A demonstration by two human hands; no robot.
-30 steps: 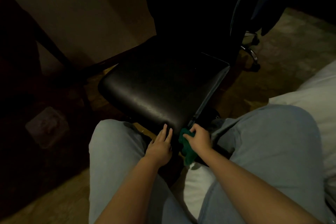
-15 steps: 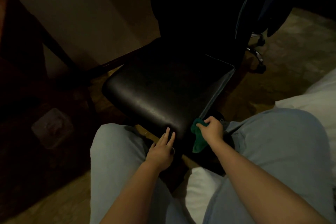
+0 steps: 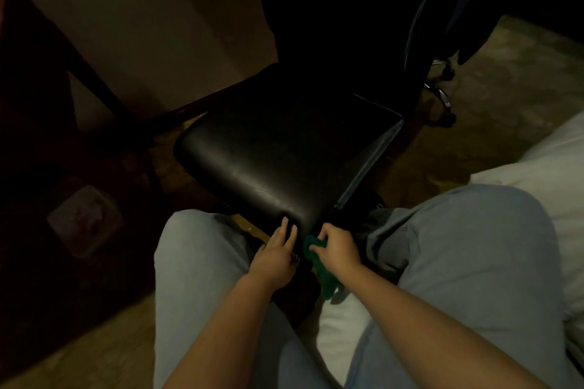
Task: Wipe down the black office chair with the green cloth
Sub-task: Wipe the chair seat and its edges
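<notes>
The black office chair [image 3: 284, 148] stands in front of my knees, its glossy seat facing me and its tall backrest dark behind. My left hand [image 3: 276, 251] rests with straight fingers on the seat's near corner. Right beside it, my right hand [image 3: 339, 248] grips the green cloth [image 3: 319, 265] against the front corner edge of the seat; the cloth's loose end hangs down below my fist. Part of the cloth is hidden under my fingers.
My legs in light blue jeans [image 3: 458, 246] flank the chair's corner. White bedding [image 3: 537, 167] lies at the right. A dark wooden table leg [image 3: 94, 82] slants at the left, a pale box [image 3: 83, 219] sits on the floor below it, and chrome chair casters [image 3: 441, 95] show behind.
My right hand with the cloth has slid back left and down along the seat's edge to its front corner, close to my left hand. My left hand stays put.
</notes>
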